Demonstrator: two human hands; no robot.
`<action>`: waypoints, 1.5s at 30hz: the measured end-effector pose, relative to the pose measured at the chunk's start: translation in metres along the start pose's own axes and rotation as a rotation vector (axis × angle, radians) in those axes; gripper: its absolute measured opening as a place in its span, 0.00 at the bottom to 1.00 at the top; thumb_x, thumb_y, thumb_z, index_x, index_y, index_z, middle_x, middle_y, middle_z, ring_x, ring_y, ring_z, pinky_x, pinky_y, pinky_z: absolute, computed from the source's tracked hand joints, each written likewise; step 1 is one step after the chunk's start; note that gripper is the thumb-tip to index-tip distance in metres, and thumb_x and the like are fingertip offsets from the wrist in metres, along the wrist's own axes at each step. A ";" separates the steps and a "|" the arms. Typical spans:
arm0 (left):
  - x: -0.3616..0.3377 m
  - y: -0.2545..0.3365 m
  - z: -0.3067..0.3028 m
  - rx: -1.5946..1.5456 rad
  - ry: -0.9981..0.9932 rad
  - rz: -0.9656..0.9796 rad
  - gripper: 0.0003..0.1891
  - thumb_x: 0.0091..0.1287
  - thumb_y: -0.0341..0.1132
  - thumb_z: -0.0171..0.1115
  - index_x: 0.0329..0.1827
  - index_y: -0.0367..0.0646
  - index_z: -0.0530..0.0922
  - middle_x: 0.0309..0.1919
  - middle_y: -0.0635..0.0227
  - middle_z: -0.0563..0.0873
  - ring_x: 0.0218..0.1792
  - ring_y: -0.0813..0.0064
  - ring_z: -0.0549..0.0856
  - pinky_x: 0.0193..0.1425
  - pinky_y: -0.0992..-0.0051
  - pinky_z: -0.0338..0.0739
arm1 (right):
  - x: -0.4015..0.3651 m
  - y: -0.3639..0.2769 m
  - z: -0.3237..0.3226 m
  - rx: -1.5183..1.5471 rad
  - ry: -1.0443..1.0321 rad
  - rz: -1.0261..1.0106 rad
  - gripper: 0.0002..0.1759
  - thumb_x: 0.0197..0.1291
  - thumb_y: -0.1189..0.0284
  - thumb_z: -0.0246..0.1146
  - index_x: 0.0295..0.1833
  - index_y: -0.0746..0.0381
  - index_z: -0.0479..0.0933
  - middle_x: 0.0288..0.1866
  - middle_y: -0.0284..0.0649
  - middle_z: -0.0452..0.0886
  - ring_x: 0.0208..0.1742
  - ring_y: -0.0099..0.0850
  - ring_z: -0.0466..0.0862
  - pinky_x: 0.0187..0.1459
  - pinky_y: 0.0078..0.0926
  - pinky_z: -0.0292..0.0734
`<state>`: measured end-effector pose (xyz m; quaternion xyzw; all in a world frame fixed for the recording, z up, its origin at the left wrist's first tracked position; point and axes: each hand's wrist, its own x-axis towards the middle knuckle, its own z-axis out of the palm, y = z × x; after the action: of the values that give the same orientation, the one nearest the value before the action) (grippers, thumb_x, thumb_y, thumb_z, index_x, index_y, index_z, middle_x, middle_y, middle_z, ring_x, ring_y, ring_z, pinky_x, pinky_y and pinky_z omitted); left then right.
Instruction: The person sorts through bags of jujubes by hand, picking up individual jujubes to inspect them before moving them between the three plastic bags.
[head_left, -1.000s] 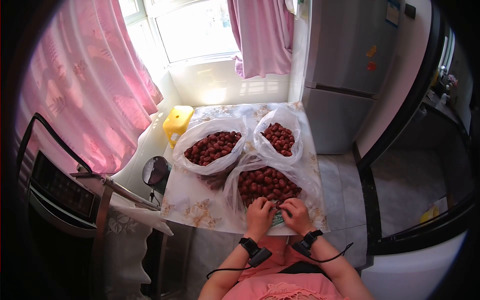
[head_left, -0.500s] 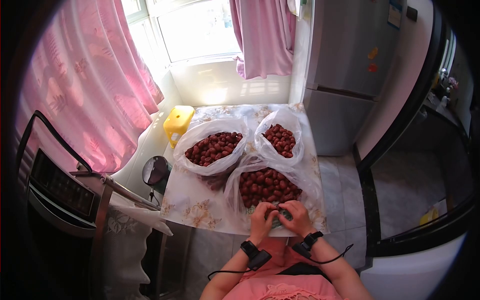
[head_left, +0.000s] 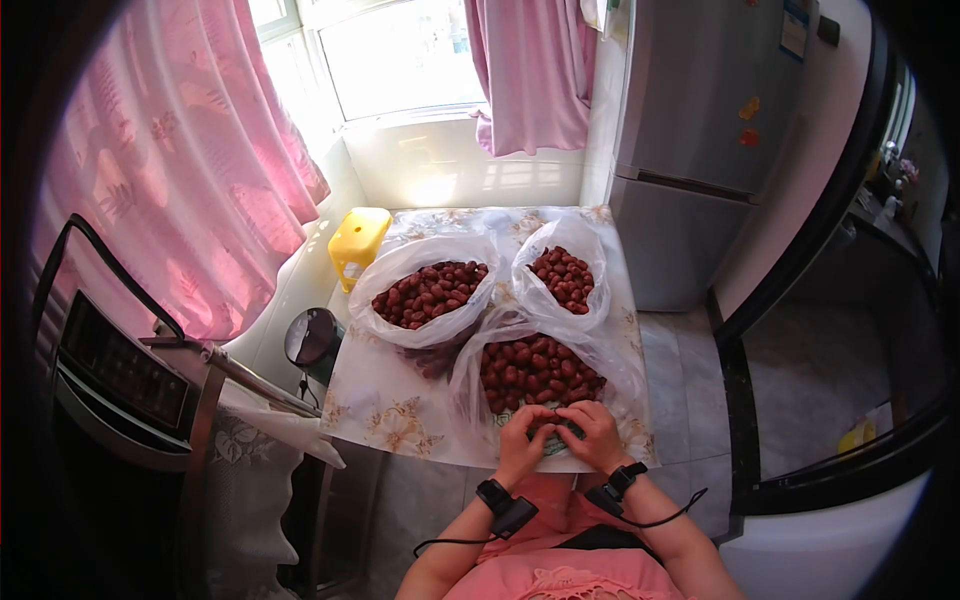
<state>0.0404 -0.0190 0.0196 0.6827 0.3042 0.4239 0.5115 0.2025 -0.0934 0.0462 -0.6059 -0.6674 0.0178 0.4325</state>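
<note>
One large pink curtain (head_left: pixel 185 170) hangs to the left of the table. Next in size, a grey refrigerator (head_left: pixel 700 150) stands just beyond the table's far right corner. The table (head_left: pixel 385 410) carries a floral cloth and three clear plastic bags of red dates.

The left far bag (head_left: pixel 428 293), widest of the three, sits toward the far left corner with its mouth open. The nearest bag (head_left: pixel 535 370) lies at the near edge, right of centre, directly in front of you, touching the left far bag. The right far bag (head_left: pixel 563 278), the smallest, stands near the far right edge, just beside the other two. A yellow stool (head_left: pixel 358 240) stands on the floor off the table's far left corner.

Your left hand (head_left: pixel 523 437) and right hand (head_left: pixel 598 432) rest at the near edge against the nearest bag's rim, fingers curled and fingertips drawn together until the two hands almost meet. Whether they pinch a date, the plastic, or the small pale item (head_left: pixel 556 438) between them, you cannot tell from this view.
</note>
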 end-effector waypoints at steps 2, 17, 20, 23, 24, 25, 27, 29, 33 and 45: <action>0.000 0.004 -0.001 0.011 -0.010 0.004 0.14 0.64 0.20 0.71 0.53 0.38 0.84 0.45 0.63 0.87 0.43 0.71 0.90 0.50 0.73 0.85 | 0.000 0.000 0.000 -0.002 -0.005 -0.002 0.15 0.59 0.71 0.74 0.52 0.58 0.85 0.46 0.40 0.84 0.45 0.45 0.84 0.48 0.41 0.80; 0.001 0.003 0.000 0.005 0.041 0.077 0.15 0.61 0.22 0.75 0.50 0.39 0.84 0.46 0.64 0.87 0.43 0.71 0.89 0.48 0.73 0.83 | 0.005 -0.004 -0.001 -0.007 -0.038 0.006 0.11 0.65 0.73 0.70 0.52 0.59 0.86 0.45 0.39 0.85 0.45 0.44 0.83 0.48 0.40 0.78; -0.001 0.003 0.000 0.012 0.027 0.012 0.16 0.60 0.20 0.76 0.49 0.38 0.84 0.43 0.67 0.87 0.43 0.77 0.88 0.49 0.76 0.83 | 0.003 -0.001 0.000 -0.009 -0.033 -0.008 0.10 0.65 0.74 0.70 0.52 0.59 0.86 0.45 0.39 0.85 0.45 0.44 0.83 0.48 0.40 0.78; 0.001 0.012 -0.001 0.047 0.018 0.056 0.15 0.59 0.20 0.77 0.48 0.38 0.84 0.40 0.68 0.87 0.42 0.77 0.88 0.49 0.76 0.83 | 0.003 -0.001 0.000 -0.008 -0.034 -0.005 0.10 0.64 0.75 0.70 0.51 0.59 0.85 0.45 0.39 0.85 0.44 0.44 0.83 0.48 0.40 0.78; 0.001 0.012 -0.001 0.047 0.018 0.055 0.15 0.59 0.20 0.77 0.48 0.38 0.84 0.40 0.68 0.87 0.42 0.77 0.88 0.49 0.76 0.83 | 0.003 -0.001 0.001 -0.008 -0.035 -0.005 0.10 0.64 0.75 0.70 0.51 0.59 0.85 0.45 0.39 0.85 0.44 0.44 0.83 0.48 0.40 0.78; 0.001 0.013 -0.002 0.037 0.014 0.053 0.14 0.59 0.20 0.77 0.47 0.38 0.84 0.40 0.68 0.87 0.41 0.77 0.88 0.48 0.76 0.83 | 0.002 0.000 0.001 -0.008 -0.030 -0.005 0.10 0.63 0.75 0.70 0.50 0.59 0.85 0.45 0.39 0.85 0.44 0.44 0.83 0.48 0.40 0.78; 0.001 0.012 -0.002 0.028 0.011 0.051 0.14 0.59 0.20 0.77 0.46 0.38 0.84 0.39 0.68 0.87 0.40 0.77 0.88 0.48 0.76 0.83 | 0.002 0.000 0.002 -0.008 -0.025 -0.005 0.10 0.63 0.75 0.70 0.50 0.59 0.85 0.45 0.39 0.85 0.44 0.44 0.83 0.48 0.40 0.78; 0.000 0.010 -0.002 0.020 -0.002 0.055 0.14 0.58 0.20 0.76 0.46 0.38 0.84 0.38 0.68 0.86 0.39 0.77 0.88 0.46 0.76 0.83 | 0.002 0.000 0.001 -0.008 -0.024 -0.009 0.10 0.62 0.75 0.70 0.49 0.59 0.85 0.45 0.39 0.85 0.44 0.44 0.83 0.47 0.41 0.78; -0.001 0.006 -0.001 0.050 -0.007 0.066 0.14 0.58 0.19 0.76 0.45 0.38 0.83 0.37 0.68 0.86 0.38 0.77 0.87 0.45 0.76 0.83 | 0.003 -0.001 0.001 -0.006 -0.021 -0.009 0.10 0.62 0.75 0.71 0.49 0.59 0.85 0.45 0.39 0.85 0.44 0.44 0.83 0.47 0.40 0.78; -0.001 0.008 0.000 -0.005 0.040 0.061 0.13 0.60 0.20 0.75 0.46 0.38 0.84 0.38 0.64 0.85 0.36 0.71 0.88 0.43 0.73 0.83 | 0.002 -0.002 -0.002 -0.013 -0.031 -0.009 0.12 0.58 0.75 0.72 0.49 0.59 0.85 0.45 0.39 0.85 0.45 0.44 0.83 0.48 0.40 0.79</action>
<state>0.0399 -0.0223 0.0266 0.6818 0.2922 0.4537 0.4939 0.2020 -0.0929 0.0497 -0.6054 -0.6768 0.0211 0.4184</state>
